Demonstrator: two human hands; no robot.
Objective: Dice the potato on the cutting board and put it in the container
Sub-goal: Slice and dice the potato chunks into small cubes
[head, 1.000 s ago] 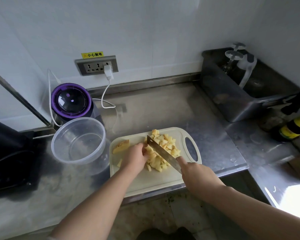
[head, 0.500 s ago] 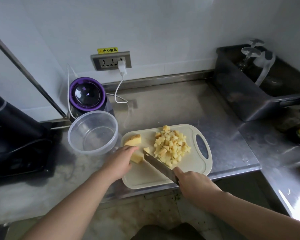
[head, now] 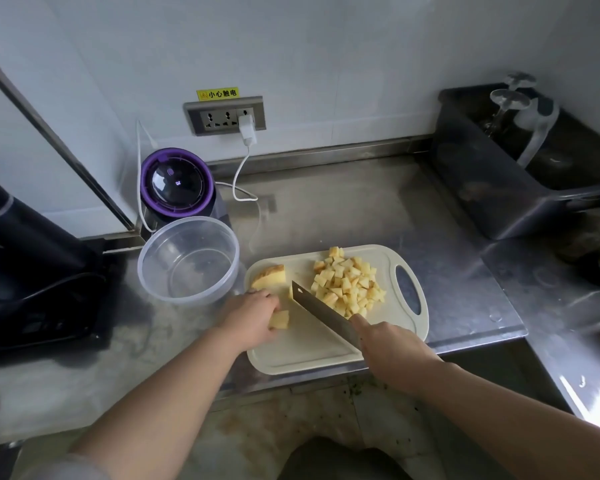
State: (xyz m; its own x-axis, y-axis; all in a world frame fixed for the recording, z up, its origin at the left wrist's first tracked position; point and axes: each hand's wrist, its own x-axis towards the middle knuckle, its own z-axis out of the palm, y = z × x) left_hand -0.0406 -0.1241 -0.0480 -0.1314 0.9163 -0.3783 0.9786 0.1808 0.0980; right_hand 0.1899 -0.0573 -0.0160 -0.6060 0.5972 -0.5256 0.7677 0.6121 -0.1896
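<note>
Holding a potato chunk (head: 280,320) under its curled fingers, left hand (head: 252,315); right hand (head: 394,353) wraps the cleaver (head: 321,313) just beside them

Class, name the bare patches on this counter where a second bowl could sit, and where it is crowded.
Bare: counter behind the cutting board up to the wall, and right of the board toward the dark bin. Crowded: container and purple appliance at left.

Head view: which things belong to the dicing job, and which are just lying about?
Job: board, knife in right hand, dice, wedge, piece held by left hand, container.
Lying about: purple appliance, charger, tub, glass.
</note>
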